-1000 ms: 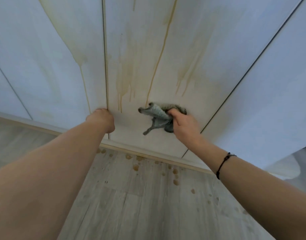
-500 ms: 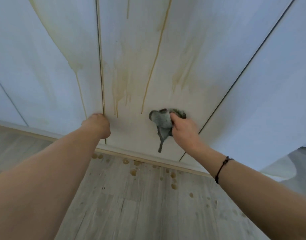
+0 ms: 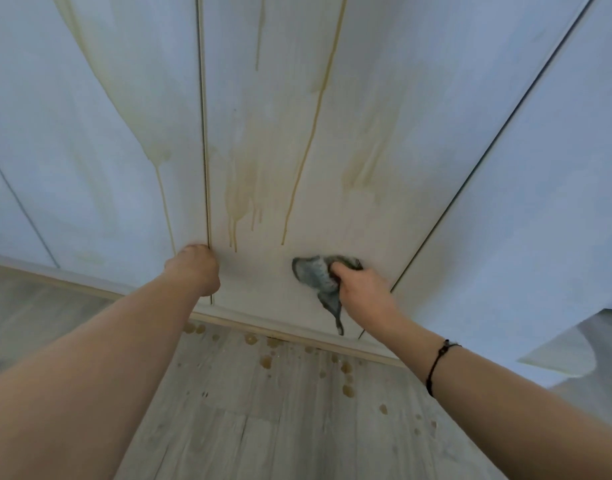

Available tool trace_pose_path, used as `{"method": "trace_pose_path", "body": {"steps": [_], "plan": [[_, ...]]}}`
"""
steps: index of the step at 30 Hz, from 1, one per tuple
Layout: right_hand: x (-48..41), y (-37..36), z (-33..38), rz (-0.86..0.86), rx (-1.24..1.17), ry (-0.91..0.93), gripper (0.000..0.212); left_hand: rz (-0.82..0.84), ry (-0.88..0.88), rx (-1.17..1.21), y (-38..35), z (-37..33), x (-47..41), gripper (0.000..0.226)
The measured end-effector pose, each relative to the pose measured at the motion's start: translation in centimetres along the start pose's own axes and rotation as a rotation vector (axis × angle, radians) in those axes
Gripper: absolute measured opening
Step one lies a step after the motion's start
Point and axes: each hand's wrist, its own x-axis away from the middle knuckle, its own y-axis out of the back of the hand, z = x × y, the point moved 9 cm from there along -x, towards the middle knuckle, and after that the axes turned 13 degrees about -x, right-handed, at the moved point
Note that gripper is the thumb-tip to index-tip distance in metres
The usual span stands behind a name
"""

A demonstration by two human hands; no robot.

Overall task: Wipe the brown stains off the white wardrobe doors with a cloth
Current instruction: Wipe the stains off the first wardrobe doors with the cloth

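Low on the middle wardrobe door (image 3: pixel 366 140), close to its bottom edge, the right hand (image 3: pixel 363 292) presses a bunched grey cloth (image 3: pixel 313 275) against the white panel. Its grip is clenched round the cloth, with the fingers curled into the folds, and a loose tail of fabric hangs down toward the plinth (image 3: pixel 297 332). Above the cloth, brown stains (image 3: pixel 240 188) run down the door: a broad pale smear ending in drips, a long thin streak just right of it, and a fainter patch further right. The left hand (image 3: pixel 193 268) rests at the seam between this door and the left door (image 3: pixel 90 150), which carries its own stain and a thin trickle. Its fingers are hidden behind the back of the hand, so I cannot tell whether its grip holds the door edge or merely leans there. A black cord bracelet (image 3: pixel 436 367) circles the right wrist. Below the doors, brown drops (image 3: pixel 265 362) speckle the pale wood-look floor (image 3: pixel 245 438).
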Motion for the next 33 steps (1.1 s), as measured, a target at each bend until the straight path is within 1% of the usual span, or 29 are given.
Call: {"method": "trace_pose_path", "body": {"steps": [1, 2, 3, 5, 6, 7, 8, 9, 10, 11, 13, 14, 15, 17, 20, 21, 22, 23, 24, 25, 26, 27, 28, 29, 31, 33], "plan": [[0.4, -0.7, -0.2, 0.038, 0.045, 0.000, 0.022, -0.003, -0.011, -0.004, -0.2, 0.0, 0.0, 0.051], [0.2, -0.1, 0.3, 0.001, 0.051, 0.035, 0.019, -0.008, -0.014, -0.001, -0.3, 0.0, 0.1, 0.052], [-0.2, 1.4, 1.2, -0.097, 0.004, 0.085, 0.015, -0.017, -0.010, 0.004, -0.3, -0.1, 0.1, 0.054], [-1.1, 5.3, 3.7, -0.355, -0.196, 0.188, 0.013, -0.029, 0.012, 0.014, -0.5, 0.0, 0.2, 0.057], [-1.6, 7.1, 4.8, -0.459, -0.300, 0.234, 0.015, -0.031, 0.020, 0.025, -0.6, 0.1, 0.4, 0.058], [-1.9, 8.4, 5.5, -0.525, -0.375, 0.271, 0.016, -0.038, 0.023, 0.042, -0.5, 0.1, 0.5, 0.059], [-2.2, 8.6, 6.0, -0.536, -0.417, 0.294, 0.017, -0.042, 0.021, 0.057, -0.4, 0.2, 0.7, 0.060], [-2.3, 8.0, 6.4, -0.499, -0.409, 0.303, 0.015, -0.048, 0.014, 0.070, -0.2, 0.4, 1.0, 0.060], [-2.3, 6.4, 6.5, -0.414, -0.353, 0.298, 0.014, -0.056, 0.008, 0.077, 0.1, 0.6, 1.1, 0.060], [-1.9, 4.3, 6.3, -0.304, -0.273, 0.273, 0.017, -0.060, 0.003, 0.080, 0.3, 0.7, 1.2, 0.059], [-1.0, 0.1, 5.3, -0.088, -0.113, 0.208, 0.029, -0.058, -0.010, 0.067, 0.4, 0.7, 1.5, 0.056], [-0.8, -0.9, 5.0, -0.033, -0.063, 0.204, 0.031, -0.058, -0.016, 0.050, 0.3, 0.6, 1.4, 0.056], [-1.1, -0.9, 5.0, -0.030, -0.038, 0.204, 0.032, -0.057, -0.022, 0.035, 0.2, 0.4, 1.4, 0.055], [-2.5, 0.9, 6.2, -0.151, -0.049, 0.227, 0.031, -0.057, -0.017, 0.015, 0.0, 0.2, 1.3, 0.056], [-4.1, 5.3, 9.0, -0.427, -0.268, 0.258, 0.031, -0.059, 0.002, 0.019, -0.3, 0.1, 1.2, 0.060], [-4.2, 6.1, 9.4, -0.495, -0.296, 0.263, 0.031, -0.063, 0.007, 0.021, -0.2, 0.1, 1.2, 0.060], [-4.2, 6.1, 9.7, -0.520, -0.269, 0.280, 0.031, -0.059, 0.015, 0.034, -0.3, 0.3, 1.3, 0.060], [-4.2, 5.3, 9.8, -0.483, -0.199, 0.304, 0.030, -0.055, 0.015, 0.051, -0.2, 0.3, 1.4, 0.060], [-4.1, 3.7, 9.5, -0.387, -0.108, 0.314, 0.028, -0.058, 0.013, 0.062, -0.1, 0.4, 1.5, 0.060], [-3.9, 1.4, 8.8, -0.254, -0.015, 0.293, 0.028, -0.059, 0.009, 0.068, 0.1, 0.5, 1.5, 0.060], [-3.4, -0.9, 7.7, -0.123, 0.061, 0.251, 0.029, -0.056, 0.004, 0.073, 0.1, 0.5, 1.6, 0.061], [-3.0, -2.4, 6.8, -0.041, 0.117, 0.215, 0.032, -0.054, 0.001, 0.077, 0.1, 0.5, 1.6, 0.061], [-2.9, -2.8, 6.5, -0.032, 0.144, 0.194, 0.033, -0.051, 0.001, 0.081, 0.1, 0.6, 1.6, 0.061], [-3.1, -2.1, 6.7, -0.084, 0.141, 0.193, 0.033, -0.047, 0.001, 0.080, 0.2, 0.5, 1.5, 0.060], [-3.8, 1.3, 8.5, -0.308, 0.056, 0.225, 0.036, -0.039, 0.003, 0.064, 0.1, 0.3, 1.4, 0.058], [-4.5, 5.2, 10.8, -0.501, -0.133, 0.243, 0.041, -0.027, 0.015, 0.050, -0.1, 0.2, 1.3, 0.061]]}}
